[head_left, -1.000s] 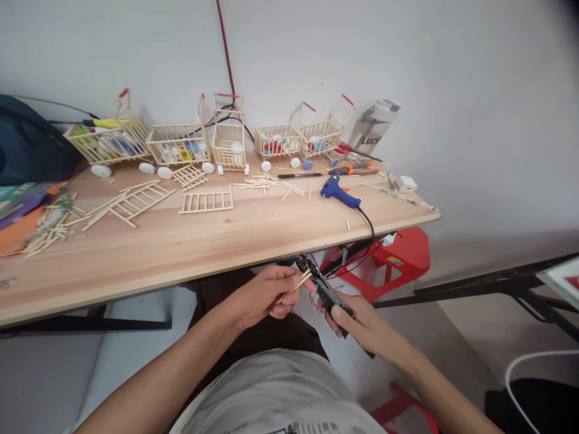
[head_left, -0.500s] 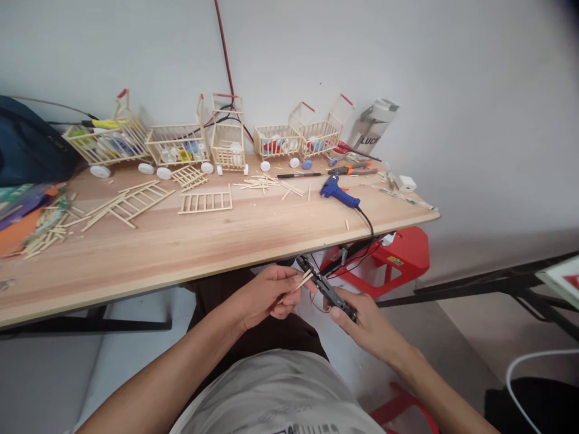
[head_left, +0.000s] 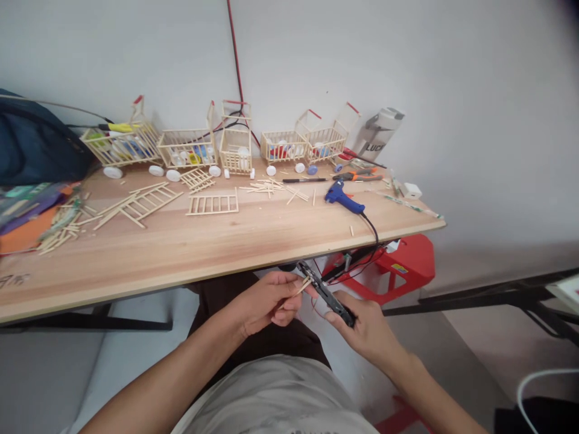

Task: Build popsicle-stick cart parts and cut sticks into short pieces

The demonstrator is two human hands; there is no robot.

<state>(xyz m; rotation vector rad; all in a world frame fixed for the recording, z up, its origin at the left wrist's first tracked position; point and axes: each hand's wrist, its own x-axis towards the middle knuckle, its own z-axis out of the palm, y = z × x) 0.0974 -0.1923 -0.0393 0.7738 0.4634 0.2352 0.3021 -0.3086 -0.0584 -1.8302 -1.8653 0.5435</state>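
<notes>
My left hand [head_left: 278, 298] pinches a couple of thin wooden sticks [head_left: 302, 287] below the table's front edge. The far ends of these sticks meet the jaw end of black pliers [head_left: 328, 295], though I cannot tell whether the jaws bite on them. Wrapped round the handles of the pliers is my right hand [head_left: 362, 319]. On the wooden table [head_left: 190, 250] beyond lie ladder-shaped stick panels [head_left: 212, 204], loose sticks [head_left: 265, 185] and a blue glue gun [head_left: 344, 196].
Several small stick-built carts [head_left: 187, 147] with round wheels line the wall. Orange-handled pliers [head_left: 359, 175], a black pen [head_left: 304, 180] and a white adapter [head_left: 411, 190] lie at the right. A dark blue bag [head_left: 38, 141] stands far left. Under the table is a red stool [head_left: 407, 265].
The view has swung slightly, so the table and its things sit a little lower and further right. Both hands keep their hold, with the sticks still against the pliers.
</notes>
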